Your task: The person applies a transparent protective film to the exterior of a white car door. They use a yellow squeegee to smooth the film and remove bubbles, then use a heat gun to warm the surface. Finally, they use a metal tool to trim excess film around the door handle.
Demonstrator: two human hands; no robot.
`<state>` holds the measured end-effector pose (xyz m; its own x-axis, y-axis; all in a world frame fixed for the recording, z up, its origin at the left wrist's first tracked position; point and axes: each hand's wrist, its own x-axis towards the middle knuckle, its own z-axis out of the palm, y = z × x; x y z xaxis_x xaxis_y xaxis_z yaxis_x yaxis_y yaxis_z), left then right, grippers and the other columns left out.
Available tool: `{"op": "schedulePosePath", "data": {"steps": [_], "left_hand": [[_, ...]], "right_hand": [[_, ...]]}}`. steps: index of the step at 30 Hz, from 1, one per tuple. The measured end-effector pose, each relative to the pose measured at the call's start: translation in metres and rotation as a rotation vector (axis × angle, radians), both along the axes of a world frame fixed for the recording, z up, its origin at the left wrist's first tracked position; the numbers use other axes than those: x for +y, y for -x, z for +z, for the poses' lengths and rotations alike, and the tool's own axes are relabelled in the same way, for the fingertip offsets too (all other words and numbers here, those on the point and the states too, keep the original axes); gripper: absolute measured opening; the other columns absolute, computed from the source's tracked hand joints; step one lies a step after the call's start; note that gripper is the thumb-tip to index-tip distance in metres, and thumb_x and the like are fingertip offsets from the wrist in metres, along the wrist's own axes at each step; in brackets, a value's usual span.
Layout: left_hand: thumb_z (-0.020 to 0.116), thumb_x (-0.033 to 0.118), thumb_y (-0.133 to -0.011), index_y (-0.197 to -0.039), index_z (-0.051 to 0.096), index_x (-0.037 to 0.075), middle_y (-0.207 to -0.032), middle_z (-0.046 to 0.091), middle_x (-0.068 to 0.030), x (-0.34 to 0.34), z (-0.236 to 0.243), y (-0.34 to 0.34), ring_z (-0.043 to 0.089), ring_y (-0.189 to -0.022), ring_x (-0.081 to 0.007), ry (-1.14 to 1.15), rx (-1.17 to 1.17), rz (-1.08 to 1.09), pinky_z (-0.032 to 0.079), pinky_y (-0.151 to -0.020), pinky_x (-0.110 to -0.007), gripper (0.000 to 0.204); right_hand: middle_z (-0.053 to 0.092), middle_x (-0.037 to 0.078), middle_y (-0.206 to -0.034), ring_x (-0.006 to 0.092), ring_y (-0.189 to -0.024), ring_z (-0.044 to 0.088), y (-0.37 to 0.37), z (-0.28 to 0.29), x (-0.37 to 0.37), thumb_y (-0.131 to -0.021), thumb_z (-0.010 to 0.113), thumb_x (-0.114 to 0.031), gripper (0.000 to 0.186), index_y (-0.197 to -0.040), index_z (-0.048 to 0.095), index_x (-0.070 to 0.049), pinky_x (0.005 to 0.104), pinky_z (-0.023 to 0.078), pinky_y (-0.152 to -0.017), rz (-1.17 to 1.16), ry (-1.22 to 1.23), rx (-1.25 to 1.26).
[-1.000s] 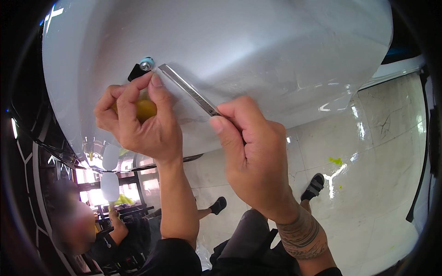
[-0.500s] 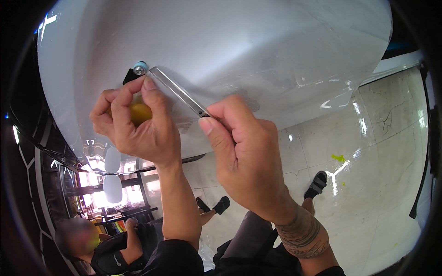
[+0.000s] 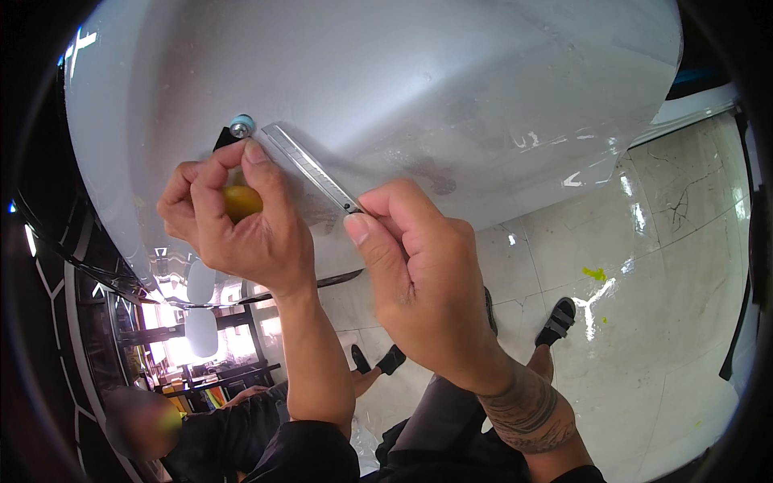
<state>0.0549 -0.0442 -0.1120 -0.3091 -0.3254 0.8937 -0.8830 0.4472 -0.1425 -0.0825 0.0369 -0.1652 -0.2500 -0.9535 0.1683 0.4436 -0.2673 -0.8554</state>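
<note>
My right hand [image 3: 427,274] grips a slim metal snap-off knife [image 3: 314,171] between thumb and fingers, blade extended toward the upper left. The blade tip lies just right of a small round fitting [image 3: 241,125] with a metal face and a pale blue rim. A black flat piece [image 3: 228,139] sticks out beside this fitting. Just below it, my left hand [image 3: 254,217] has thumb and index finger pinched together; anything between those tips is hidden. A yellow rounded object [image 3: 241,203], partly covered, sits within its curled fingers. Both hands are over a glossy white car panel [image 3: 386,88].
Clear film with a wet sheen spreads over the panel and past its right edge. Below lies a pale tiled floor [image 3: 644,322] with a yellow-green smear [image 3: 594,274]. At lower left is another person [image 3: 217,435] in black, with shelves [image 3: 209,394] behind.
The blade tip has shifted slightly away from the round fitting. My left hand keeps its pinch almost in place. The other person has leaned and lowered an arm.
</note>
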Motion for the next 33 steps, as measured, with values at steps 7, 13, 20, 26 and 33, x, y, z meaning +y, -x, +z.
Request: {"op": "schedulePosePath", "data": {"steps": [7,13,20,26,33], "left_hand": [[0.079,0.011,-0.086,-0.089,0.076,0.007,-0.096,0.058,-0.0064,0.001,-0.004,0.006,0.051,-0.101,-0.0219,-0.014,0.041,0.000,0.040,-0.090,-0.037,0.006],[0.079,0.011,-0.086,-0.089,0.074,0.007,-0.093,0.060,-0.0062,0.002,-0.002,0.005,0.051,-0.101,-0.0221,-0.014,0.021,-0.003,0.039,-0.091,-0.038,0.007],[0.079,0.010,-0.086,-0.088,0.073,0.006,-0.090,0.063,-0.0059,0.002,-0.006,0.009,0.051,-0.101,-0.0217,-0.014,0.025,-0.032,0.038,-0.092,-0.038,0.007],[0.079,0.008,-0.087,-0.090,0.074,0.005,-0.096,0.061,-0.0079,0.004,-0.005,0.008,0.052,-0.100,-0.0217,-0.027,0.001,-0.019,0.041,-0.088,-0.034,0.007],[0.079,0.005,-0.086,-0.092,0.074,0.004,-0.101,0.058,-0.0088,0.008,-0.007,0.010,0.054,-0.101,-0.0206,-0.038,0.053,-0.014,0.046,-0.083,-0.031,0.007]], "right_hand": [[0.049,0.002,-0.060,0.0047,-0.055,0.042,0.000,-0.001,-0.002,-0.102,0.064,-0.006,0.009,-0.098,0.060,0.001,0.0261,0.034,-0.050,-0.012,0.032,0.006],[0.049,0.003,-0.059,0.0049,-0.054,0.043,-0.001,0.001,0.000,-0.102,0.064,-0.006,0.009,-0.098,0.060,0.001,0.0263,0.034,-0.049,-0.004,0.028,0.005],[0.049,0.002,-0.059,0.0047,-0.054,0.043,-0.001,-0.004,0.001,-0.102,0.064,-0.007,0.009,-0.099,0.060,0.002,0.0262,0.034,-0.049,-0.009,0.030,-0.017],[0.050,0.001,-0.061,0.0045,-0.055,0.043,0.000,-0.005,0.002,-0.103,0.062,-0.009,0.012,-0.100,0.060,0.002,0.0255,0.034,-0.050,0.054,0.015,-0.062],[0.052,-0.001,-0.063,0.0043,-0.058,0.044,-0.003,-0.008,0.004,-0.104,0.061,-0.011,0.013,-0.102,0.060,0.002,0.0247,0.036,-0.052,0.136,-0.005,-0.156]]}}
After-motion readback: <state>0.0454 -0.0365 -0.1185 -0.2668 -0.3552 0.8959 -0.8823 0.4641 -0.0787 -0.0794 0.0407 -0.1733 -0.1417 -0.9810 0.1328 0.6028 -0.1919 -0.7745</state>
